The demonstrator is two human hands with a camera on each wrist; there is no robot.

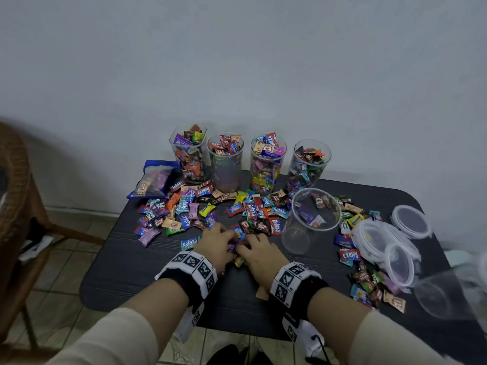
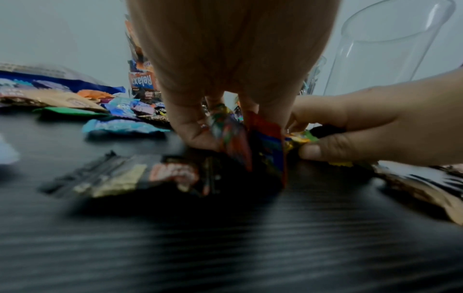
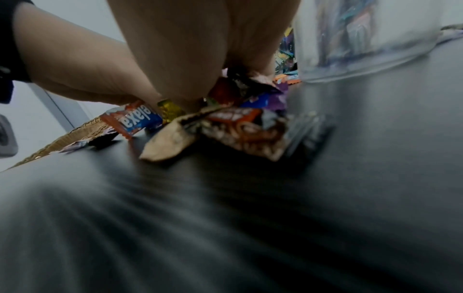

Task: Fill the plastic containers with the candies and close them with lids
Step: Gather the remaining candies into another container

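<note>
Both hands are seen together at table centre, front of the candy spread. The left hand [image 1: 216, 239] is curled down over a small heap of wrapped candies [image 1: 238, 252]; in the left wrist view its fingers [image 2: 190, 126] are closed round several wrappers (red, blue, multicolour), so it is clamped on them. The right hand [image 1: 259, 250] is pressed in from the other side, thumb and fingers pinched on wrappers of the same heap; orange "Relaxa", gold, tan and brown pieces are seen under it in the right wrist view. The exact count of candies held cannot be told, owing to blur.

Candies: small flat pillow packs w/ crimped ends, assorted colours, many marked "Relaxa", scattered loose [image 1: 184, 209] over the dark table [image 1: 147, 262] in a wide band behind the hands and at the right edge.

Containers: four clear plastic tubs are stood upright in a row at the back by the wall [image 1: 263, 61], all filled to approx. the rim, none lidded: far-left tub [image 1: 190, 154], second tub [image 1: 226, 162], third tub [image 1: 266, 164], fourth tub [image 1: 307, 164]. A fifth clear tub [image 1: 311, 219] is stood just right of the hands, nearly empty, a few candies seen inside or through it. A further clear tub [image 1: 437, 296] is seen at the right edge, blurred.

Lids: clear round lids [image 1: 409, 219] are lying in a loose group at the right, some overlapping.

Misc.: a blue candy bag [image 1: 155, 177] is lying at back left; a wicker chair [image 1: 15, 206] is left of the table.
</note>
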